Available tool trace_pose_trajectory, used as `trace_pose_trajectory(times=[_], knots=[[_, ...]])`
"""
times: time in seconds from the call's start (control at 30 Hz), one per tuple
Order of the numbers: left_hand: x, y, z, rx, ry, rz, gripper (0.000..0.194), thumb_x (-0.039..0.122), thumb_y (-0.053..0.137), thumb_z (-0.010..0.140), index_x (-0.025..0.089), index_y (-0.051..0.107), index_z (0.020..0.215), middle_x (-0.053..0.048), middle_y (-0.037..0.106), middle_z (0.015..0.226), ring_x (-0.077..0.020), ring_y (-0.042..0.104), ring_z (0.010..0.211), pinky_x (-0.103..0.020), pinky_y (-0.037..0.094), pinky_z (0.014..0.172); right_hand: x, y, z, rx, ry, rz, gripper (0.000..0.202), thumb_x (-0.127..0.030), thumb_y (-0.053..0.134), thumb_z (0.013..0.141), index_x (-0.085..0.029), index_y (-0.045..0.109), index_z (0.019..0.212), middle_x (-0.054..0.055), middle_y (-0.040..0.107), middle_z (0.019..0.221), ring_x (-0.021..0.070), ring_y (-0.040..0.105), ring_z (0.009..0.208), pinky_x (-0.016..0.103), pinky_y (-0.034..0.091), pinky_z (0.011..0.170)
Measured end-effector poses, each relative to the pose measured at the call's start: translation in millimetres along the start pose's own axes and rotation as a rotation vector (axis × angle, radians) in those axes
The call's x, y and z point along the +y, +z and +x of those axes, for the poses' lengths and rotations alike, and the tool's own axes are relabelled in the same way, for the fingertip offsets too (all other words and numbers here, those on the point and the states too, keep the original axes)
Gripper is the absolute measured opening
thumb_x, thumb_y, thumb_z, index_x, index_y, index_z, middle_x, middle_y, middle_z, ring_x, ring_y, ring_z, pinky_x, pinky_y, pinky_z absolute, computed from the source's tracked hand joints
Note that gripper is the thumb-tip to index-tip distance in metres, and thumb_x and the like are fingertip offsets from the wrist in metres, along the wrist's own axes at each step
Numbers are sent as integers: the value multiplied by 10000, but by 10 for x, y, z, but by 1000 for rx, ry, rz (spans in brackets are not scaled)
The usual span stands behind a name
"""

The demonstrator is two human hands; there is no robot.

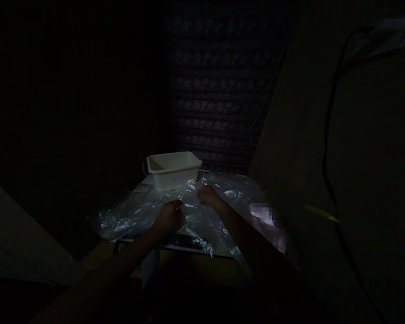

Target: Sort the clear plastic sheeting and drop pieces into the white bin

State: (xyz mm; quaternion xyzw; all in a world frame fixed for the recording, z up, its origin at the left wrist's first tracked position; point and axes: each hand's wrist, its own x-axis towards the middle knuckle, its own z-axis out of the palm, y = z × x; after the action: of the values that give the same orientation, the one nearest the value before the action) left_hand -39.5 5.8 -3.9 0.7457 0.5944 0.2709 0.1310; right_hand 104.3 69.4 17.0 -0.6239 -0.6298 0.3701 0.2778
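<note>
A large, crumpled sheet of clear plastic (121, 218) is spread over a low table (175, 246) and hangs past its edges. My left hand (169, 215) is closed over the middle of it, thumb and fingers pinching the plastic. A short way to the right and slightly farther back, my right hand (207, 196) is also closed on the sheet. Between the two hands the film shows shiny creases. Just behind them stands a white plastic tub (175, 172), its inside mostly in shadow. Dim light hides the finer details of my fingers.
Behind the table hangs a dark patterned curtain (205, 90). A black cable (326, 166) runs down the wall at the right, with a yellow strip (320, 212) beside it. A pale panel (20, 238) slants in from the left. A bright, blurred patch (265, 216) lies at the table's right.
</note>
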Motion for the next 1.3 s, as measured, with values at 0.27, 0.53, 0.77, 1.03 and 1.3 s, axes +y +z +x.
trace_pose_trajectory(times=[0.27, 0.53, 0.77, 1.03, 1.3], knots=[[-19, -5, 9, 13, 32, 63, 292, 65, 358, 580, 125, 556, 787, -65, 581, 802, -138, 527, 714, -215, 380, 638, -29, 46, -32, 20, -29, 143, 231, -190, 472, 584, -127, 490, 806, -27, 495, 537, 18, 376, 308, 138, 303, 317], [-8, 1, 4, 21, 0, 40, 261, 79, 372, 586, 135, 526, 790, -65, 572, 791, -145, 524, 698, -225, 381, 603, 39, 32, 20, 69, -42, 34, 265, -86, 489, 524, -126, 504, 786, -8, 519, 602, 23, 405, 345, 129, 312, 331], [-10, -10, -21, 38, -38, -9, 210, 89, 368, 591, 151, 449, 774, -29, 551, 674, -117, 519, 579, -205, 367, 507, 142, -36, 46, 30, -59, -77, 284, -46, 487, 504, -121, 502, 778, -49, 441, 449, 40, 397, 326, 143, 305, 332], [3, 21, 36, 77, -144, -292, 213, 267, 383, 648, 128, 444, 797, -41, 552, 662, -112, 530, 516, -222, 398, 494, 93, -113, -78, -60, -37, -12, 317, 0, 486, 510, -114, 487, 806, -85, 400, 363, 54, 409, 290, 153, 329, 335], [25, 126, 136, -73, -478, -820, 214, 314, 442, 633, 103, 458, 601, -14, 536, 479, -90, 499, 385, -230, 422, 432, 150, -181, -92, -110, -32, 71, 321, 18, 492, 496, -111, 489, 790, -83, 429, 362, 50, 393, 265, 156, 318, 322]])
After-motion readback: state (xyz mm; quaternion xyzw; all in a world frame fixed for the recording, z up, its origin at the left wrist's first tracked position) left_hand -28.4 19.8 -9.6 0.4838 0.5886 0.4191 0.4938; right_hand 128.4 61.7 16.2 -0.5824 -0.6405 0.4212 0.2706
